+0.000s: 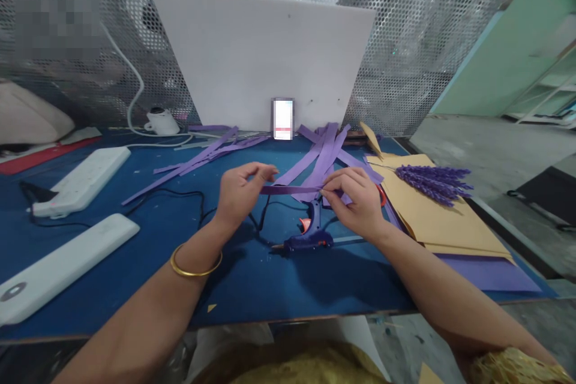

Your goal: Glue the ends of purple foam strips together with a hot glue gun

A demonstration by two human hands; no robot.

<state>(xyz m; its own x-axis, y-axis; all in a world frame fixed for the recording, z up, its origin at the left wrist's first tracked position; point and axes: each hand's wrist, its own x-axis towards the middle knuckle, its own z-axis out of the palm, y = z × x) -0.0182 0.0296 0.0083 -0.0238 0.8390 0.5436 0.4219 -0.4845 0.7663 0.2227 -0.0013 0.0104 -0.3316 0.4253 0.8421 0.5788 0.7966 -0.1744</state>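
Observation:
My left hand (pixel 240 192) and my right hand (pixel 355 201) hold a purple paper strip (pixel 290 189) stretched level between them, just above the blue table (pixel 252 282). Each hand pinches one end of the strip with closed fingers. A gold bangle circles my left wrist. Right below the strip lies a blue glue gun (pixel 308 237), nozzle pointing left, with its black cord running off to the left.
Loose purple strips (pixel 211 153) and a second bunch (pixel 324 153) lie behind the hands. Brown paper sheets (pixel 432 216) carry purple paper lavender stems (pixel 434 182) at right. Two white power strips (pixel 81 180) lie at left. A white board (pixel 265 60) leans on the perforated metal wall.

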